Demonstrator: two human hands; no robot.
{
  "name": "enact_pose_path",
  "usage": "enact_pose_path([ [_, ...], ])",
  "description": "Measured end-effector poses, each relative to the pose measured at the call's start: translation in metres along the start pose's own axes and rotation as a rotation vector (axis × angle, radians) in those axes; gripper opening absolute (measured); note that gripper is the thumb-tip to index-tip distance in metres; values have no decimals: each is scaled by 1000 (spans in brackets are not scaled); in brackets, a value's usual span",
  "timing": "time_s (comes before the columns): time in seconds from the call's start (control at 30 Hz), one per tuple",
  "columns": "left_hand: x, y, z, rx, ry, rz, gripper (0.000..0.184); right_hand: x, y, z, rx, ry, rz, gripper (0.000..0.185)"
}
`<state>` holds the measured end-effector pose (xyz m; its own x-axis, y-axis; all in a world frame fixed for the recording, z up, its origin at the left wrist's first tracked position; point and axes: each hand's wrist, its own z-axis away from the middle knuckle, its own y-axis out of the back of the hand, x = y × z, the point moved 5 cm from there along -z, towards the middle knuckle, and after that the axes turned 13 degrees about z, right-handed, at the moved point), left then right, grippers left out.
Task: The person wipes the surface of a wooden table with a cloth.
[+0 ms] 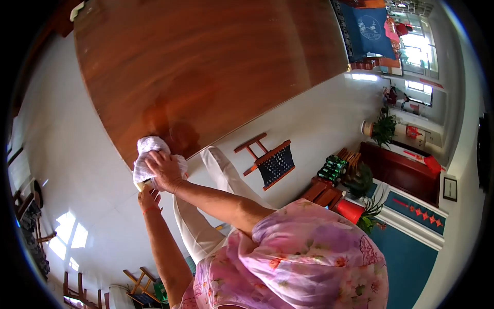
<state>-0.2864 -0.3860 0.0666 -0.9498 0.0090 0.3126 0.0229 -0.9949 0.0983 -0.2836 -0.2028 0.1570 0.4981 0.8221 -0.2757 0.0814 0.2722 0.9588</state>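
Note:
A crumpled white cloth [149,144] lies over the near corner of a glossy reddish-brown wooden table [216,67]. My right hand [165,171] is on top of the cloth, its fingers bent into the fabric. Just below the table corner, my left hand [149,198] is closed around a pale yellow thing [140,185] whose kind I cannot make out. The cloth covers part of that pale thing, and the two hands almost touch. Dark reflections show on the tabletop beside the cloth.
A folding stool [275,165] with a dark woven seat stands on the pale floor right of the table. Green bottles [333,169] and potted plants [383,127] are farther right. A blue cushion [368,30] is at the top right. Wooden chairs [139,283] stand at the lower left.

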Motion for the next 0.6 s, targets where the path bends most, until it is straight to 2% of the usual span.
enact_pose_path([
  [0.07, 2, 2, 0, 17, -29, -34, 31, 20, 14, -6, 94, 91, -28, 38],
  [0.17, 0, 7, -5, 45, -38, 2, 30, 101, 35, -21, 95, 10, 27, 43],
  [0.27, -2, 15, -14, 79, -33, 9, 26, 202, 65, -31, 79, -153, 118, 56],
  [0.37, -2, 21, -15, 86, -23, 41, 26, 319, 80, -31, 156, -359, 294, 67],
  [0.47, -8, 34, -37, -6, 5, 66, 25, 425, 119, -33, 111, -620, 289, 68],
  [0.53, -7, 34, -34, 92, 40, 86, 26, 486, 131, -35, 142, -661, 316, 68],
  [0.6, -8, 32, -34, 124, 47, 86, 28, 544, 130, -36, -2, -849, 313, 69],
])
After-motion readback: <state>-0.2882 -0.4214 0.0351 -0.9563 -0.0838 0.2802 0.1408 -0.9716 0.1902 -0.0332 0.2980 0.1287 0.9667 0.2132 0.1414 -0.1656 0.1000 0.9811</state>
